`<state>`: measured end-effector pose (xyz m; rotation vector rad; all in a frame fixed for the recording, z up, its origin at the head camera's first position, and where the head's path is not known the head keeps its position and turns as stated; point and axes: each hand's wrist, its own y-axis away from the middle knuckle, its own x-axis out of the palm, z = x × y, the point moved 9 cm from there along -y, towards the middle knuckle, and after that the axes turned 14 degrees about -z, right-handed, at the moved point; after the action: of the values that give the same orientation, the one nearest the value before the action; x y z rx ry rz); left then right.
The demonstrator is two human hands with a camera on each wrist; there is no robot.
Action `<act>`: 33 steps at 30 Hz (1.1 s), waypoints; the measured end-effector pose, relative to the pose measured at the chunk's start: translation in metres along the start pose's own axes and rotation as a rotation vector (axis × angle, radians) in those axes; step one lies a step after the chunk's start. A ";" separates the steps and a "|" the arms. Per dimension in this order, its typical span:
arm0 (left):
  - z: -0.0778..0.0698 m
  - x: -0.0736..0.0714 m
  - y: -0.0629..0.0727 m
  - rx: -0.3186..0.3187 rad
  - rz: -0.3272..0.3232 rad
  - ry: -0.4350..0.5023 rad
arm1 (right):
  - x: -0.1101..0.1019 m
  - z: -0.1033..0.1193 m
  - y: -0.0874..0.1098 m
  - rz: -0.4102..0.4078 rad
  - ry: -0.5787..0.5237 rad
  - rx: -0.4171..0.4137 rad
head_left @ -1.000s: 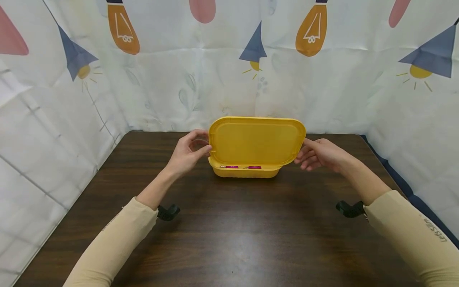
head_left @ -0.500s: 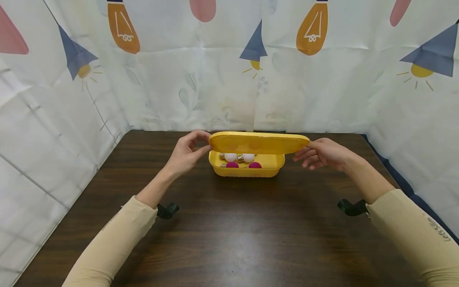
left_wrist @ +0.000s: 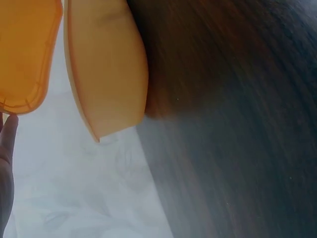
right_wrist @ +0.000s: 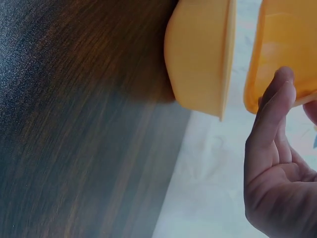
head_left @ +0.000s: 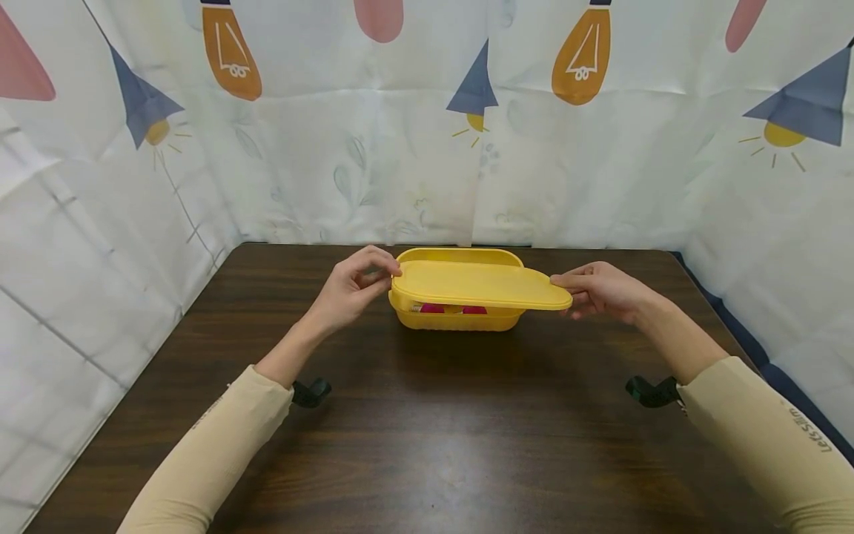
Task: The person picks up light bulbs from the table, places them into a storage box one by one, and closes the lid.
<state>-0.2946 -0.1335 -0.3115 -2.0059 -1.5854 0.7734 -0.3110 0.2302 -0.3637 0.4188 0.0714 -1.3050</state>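
Note:
A yellow lid (head_left: 480, 283) is held over a yellow plastic box (head_left: 460, 321) at the table's far side, sloping down toward its right end. My left hand (head_left: 355, 283) pinches the lid's left end; my right hand (head_left: 603, 291) grips the right end, thumb on top and fingers below. In the right wrist view the lid (right_wrist: 287, 44) stands apart from the box (right_wrist: 200, 54). Magenta light bulbs (head_left: 432, 308) show through the gap at the box's front; the lid hides most of the inside. The left wrist view catches only a finger (left_wrist: 7, 144) at the lid's corner.
The dark wooden table (head_left: 434, 430) stretches from the box toward me. Behind it hangs a white curtain (head_left: 300, 170) printed with lamps, close to the table's far edge. Dark blue fabric (head_left: 740, 334) lies along the right edge.
The lid has swung from upright, underside toward me, to nearly flat with its top up. It now covers the white bulbs seen half a second ago. Both hands keep their hold with little movement.

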 end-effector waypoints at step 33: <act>0.023 -0.005 0.011 -0.136 -0.170 -0.233 | 0.013 -0.006 -0.009 -0.063 -0.184 -0.008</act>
<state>-0.3032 -0.1401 -0.3354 -1.8956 -1.9609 0.8800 -0.3148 0.2180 -0.3751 0.2900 -0.0641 -1.3997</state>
